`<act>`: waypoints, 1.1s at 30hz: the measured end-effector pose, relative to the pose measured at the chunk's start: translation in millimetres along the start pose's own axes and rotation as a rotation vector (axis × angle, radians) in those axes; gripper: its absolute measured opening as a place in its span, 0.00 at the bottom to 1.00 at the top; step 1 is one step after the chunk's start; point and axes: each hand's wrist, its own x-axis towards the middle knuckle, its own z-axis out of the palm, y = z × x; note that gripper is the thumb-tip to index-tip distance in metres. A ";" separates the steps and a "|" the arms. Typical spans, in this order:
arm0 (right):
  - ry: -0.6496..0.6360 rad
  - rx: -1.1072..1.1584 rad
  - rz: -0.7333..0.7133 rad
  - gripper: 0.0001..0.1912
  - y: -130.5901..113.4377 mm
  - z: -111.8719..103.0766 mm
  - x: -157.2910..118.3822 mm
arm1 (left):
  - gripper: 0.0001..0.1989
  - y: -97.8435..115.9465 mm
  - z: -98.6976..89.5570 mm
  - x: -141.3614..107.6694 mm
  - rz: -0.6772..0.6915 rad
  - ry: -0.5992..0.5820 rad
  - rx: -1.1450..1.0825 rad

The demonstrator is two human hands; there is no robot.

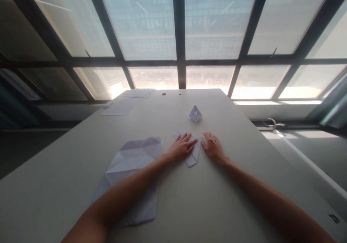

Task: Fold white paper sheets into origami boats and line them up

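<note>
Folded paper (192, 159) lies on table (189, 207) under L hand (182, 147), grip flat, clasping nothing; R hand (213, 146) loose, empty, by paper's edge. On my feed, uneven L pressure could prob. slide it, skewing creases.

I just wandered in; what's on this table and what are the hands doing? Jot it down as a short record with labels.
Left hand: spread flat on a folded paper; the hand is open
Right hand: open, at the paper's right edge; contact unclear
Beyond the hands: small boat-like paper shape
Under the left forearm: large creased sheet
Far left: pale flat sheets
Surface: white table
Background: dark-framed windows
</note>
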 end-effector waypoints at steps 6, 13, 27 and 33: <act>0.004 -0.023 -0.018 0.23 0.9 -0.9 -0.4 | 0.24 0.4 -1.0 0.3 0.019 -0.014 -0.004; -0.008 0.044 -0.166 0.21 -7.6 -6.6 -1.9 | 0.24 1.6 0.4 0.5 0.006 -0.007 -0.005; -0.187 0.010 -0.173 0.30 -10.6 2.4 -2.6 | 0.25 2.2 -0.6 0.1 -0.007 0.014 -0.009; -0.174 0.030 -0.162 0.31 -8.9 4.4 -1.8 | 0.25 1.5 -0.4 0.5 0.001 0.018 -0.003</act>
